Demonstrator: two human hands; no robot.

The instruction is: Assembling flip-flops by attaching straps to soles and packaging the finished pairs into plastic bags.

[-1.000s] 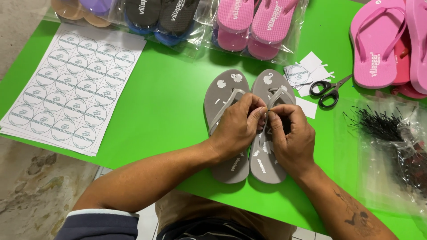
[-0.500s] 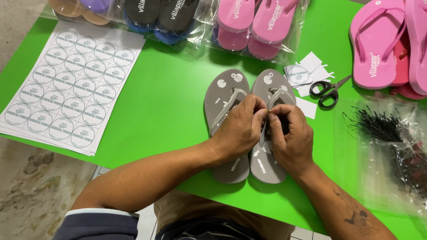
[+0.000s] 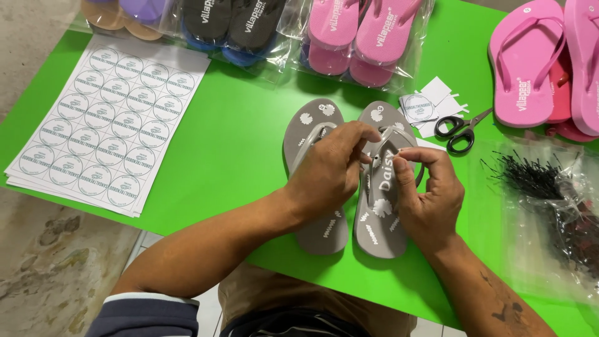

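Bright green table [image 3: 237, 156], near edge running diagonally just below the forearms; beyond it, mottled grey floor [image 3: 43, 249] to the left. Both hands meet mid-table over a pair of grey flip-flops [image 3: 380, 224] lying flat side by side, toes away from the person. Left hand [image 3: 327, 171] is curled over the left sandal, fingertips pinched at the straps where the two sandals meet. Right hand [image 3: 427, 196] rests on the right sandal w/ thumb and forefinger nipped together at its strap; whether anything small sits betw. the fingers, can't tell. Far left of the hands: sticker sheets [image 3: 109, 122] w/ round labels, reaching the table's left edge. Beyond the hands: bagged sandals [image 3: 359, 37] in a row along the far edge. Just right of the hands: paper scraps [image 3: 430, 103] and black scissors [image 3: 458, 128]; further right, loose pink sandals [image 3: 530, 68] and a clear bag of black ties [image 3: 549, 187]. Open green patch lies betw. the left hand and the sheets.
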